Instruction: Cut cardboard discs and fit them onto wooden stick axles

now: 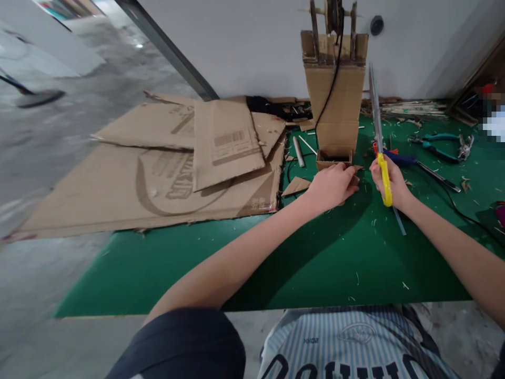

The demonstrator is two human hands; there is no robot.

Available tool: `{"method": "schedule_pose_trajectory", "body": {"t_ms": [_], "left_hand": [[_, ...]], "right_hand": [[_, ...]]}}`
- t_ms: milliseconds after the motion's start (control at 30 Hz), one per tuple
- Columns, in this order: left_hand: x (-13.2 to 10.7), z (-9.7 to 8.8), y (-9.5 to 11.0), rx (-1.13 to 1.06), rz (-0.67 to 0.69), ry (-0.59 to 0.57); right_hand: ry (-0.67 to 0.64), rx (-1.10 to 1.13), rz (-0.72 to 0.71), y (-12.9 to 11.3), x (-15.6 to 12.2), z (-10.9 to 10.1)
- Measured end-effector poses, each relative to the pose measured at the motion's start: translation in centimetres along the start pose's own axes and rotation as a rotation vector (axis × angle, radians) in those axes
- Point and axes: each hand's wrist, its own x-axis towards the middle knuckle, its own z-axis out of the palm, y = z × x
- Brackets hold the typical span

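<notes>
In my right hand is a pair of scissors with yellow handles, its long blades pointing up and away from me. My left hand has its fingers curled over a small piece of cardboard at the foot of a tall cardboard structure. That structure stands upright, carrying a spool wound with black cord between two posts. Its low box-like base is partly covered by my left hand. A thin translucent stick lies below my right hand.
Large cardboard sheets cover the left of the green table. A blue-handled tool and teal pliers lie on the right. Cardboard scraps and a pale stick lie near the structure. A white wall stands behind.
</notes>
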Motion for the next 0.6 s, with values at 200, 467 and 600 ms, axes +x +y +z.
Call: {"method": "schedule_pose_trajectory", "body": {"t_ms": [200, 467, 600], "left_hand": [[0.1, -1.0, -1.5, -0.522, 0.020, 0.078], [-0.2, -4.2, -2.0, -1.306, -0.119, 0.468], [-0.5, -5.1, -2.1, -1.551, -0.133, 0.591]], "right_hand": [[0.053, 0.017, -0.015, -0.5, -0.3, 0.0], [0.064, 0.206, 0.043, 0.8, 0.0, 0.6], [0.008, 0.245, 0.052, 0.2, 0.0, 1.0]]}}
